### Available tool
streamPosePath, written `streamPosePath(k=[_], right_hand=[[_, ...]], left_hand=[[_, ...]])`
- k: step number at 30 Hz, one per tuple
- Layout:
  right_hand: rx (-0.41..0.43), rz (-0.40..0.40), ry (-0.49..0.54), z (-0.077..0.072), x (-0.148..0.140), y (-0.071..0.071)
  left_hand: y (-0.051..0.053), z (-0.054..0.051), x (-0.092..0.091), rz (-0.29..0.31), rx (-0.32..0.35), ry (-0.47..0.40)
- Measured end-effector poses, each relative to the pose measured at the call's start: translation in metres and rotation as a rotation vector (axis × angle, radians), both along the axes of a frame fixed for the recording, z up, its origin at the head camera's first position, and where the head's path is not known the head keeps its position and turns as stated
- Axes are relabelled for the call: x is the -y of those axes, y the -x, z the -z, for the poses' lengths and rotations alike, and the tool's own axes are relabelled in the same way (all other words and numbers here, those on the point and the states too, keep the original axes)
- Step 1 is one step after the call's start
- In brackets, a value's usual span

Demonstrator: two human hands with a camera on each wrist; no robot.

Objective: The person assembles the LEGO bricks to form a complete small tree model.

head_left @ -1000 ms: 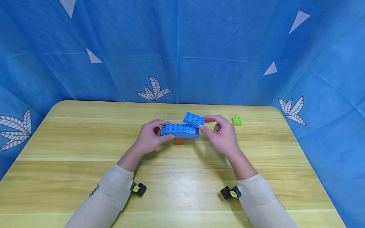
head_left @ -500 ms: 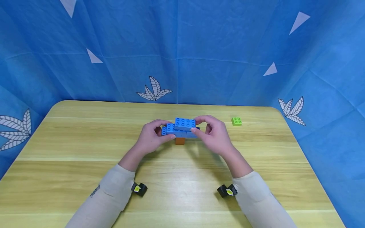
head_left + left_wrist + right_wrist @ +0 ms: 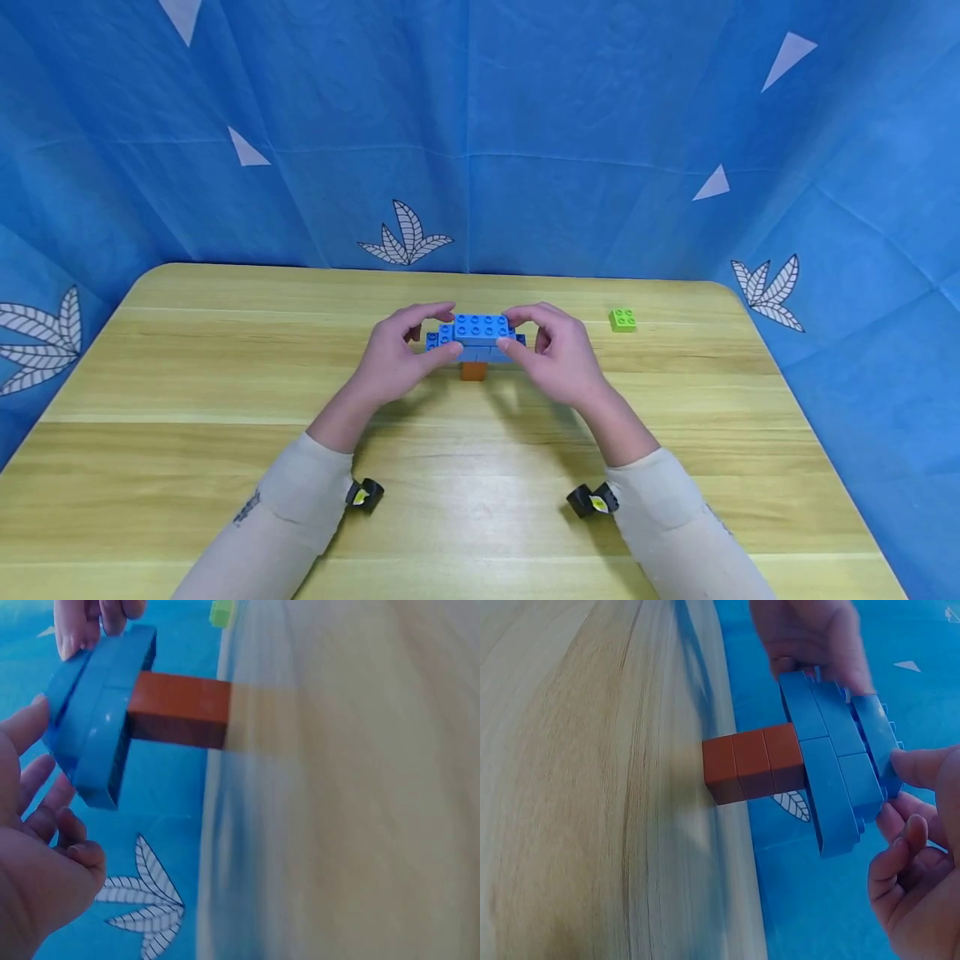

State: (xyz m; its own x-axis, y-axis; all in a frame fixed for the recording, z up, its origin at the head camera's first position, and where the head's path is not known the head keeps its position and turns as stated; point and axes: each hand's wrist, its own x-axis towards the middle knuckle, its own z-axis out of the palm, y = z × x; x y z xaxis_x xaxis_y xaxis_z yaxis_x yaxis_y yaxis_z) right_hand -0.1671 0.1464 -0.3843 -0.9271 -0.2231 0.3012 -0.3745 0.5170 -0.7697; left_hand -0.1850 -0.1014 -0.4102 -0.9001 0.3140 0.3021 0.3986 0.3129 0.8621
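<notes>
A tree-like stack of blocks stands on the table: a reddish-brown column (image 3: 754,761) under layers of blue bricks (image 3: 90,727). On top lies a blue eight-stud brick (image 3: 482,327), set slightly apart from the layer below by a thin gap in the right wrist view. My right hand (image 3: 558,354) pinches this top brick at its right end, thumb in front and fingers behind. My left hand (image 3: 397,354) has its thumb and index finger about the left end of the same brick. The back fingertips are partly hidden in the head view.
A small lime-green four-stud brick (image 3: 622,320) lies on the wooden table (image 3: 225,400), right of the hands. A blue patterned cloth (image 3: 570,125) hangs behind the table.
The right hand has brought the top brick left and down from a tilt, level over the blue layers. The left hand's fingers have shifted up from the lower layer to the top brick.
</notes>
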Motion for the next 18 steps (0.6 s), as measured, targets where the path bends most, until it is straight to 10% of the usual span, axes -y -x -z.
streamPosePath(k=[4,18], right_hand=[[-0.014,-0.008,-0.008,0.0003,-0.0009,0.0012],[-0.113,-0.082,-0.119,0.0037,-0.0025,0.0052]], left_hand=[[0.0003,-0.0037,-0.0043,0.017,-0.054,0.002],[-0.0003,-0.0041,-0.0076,0.011,0.074,-0.109]])
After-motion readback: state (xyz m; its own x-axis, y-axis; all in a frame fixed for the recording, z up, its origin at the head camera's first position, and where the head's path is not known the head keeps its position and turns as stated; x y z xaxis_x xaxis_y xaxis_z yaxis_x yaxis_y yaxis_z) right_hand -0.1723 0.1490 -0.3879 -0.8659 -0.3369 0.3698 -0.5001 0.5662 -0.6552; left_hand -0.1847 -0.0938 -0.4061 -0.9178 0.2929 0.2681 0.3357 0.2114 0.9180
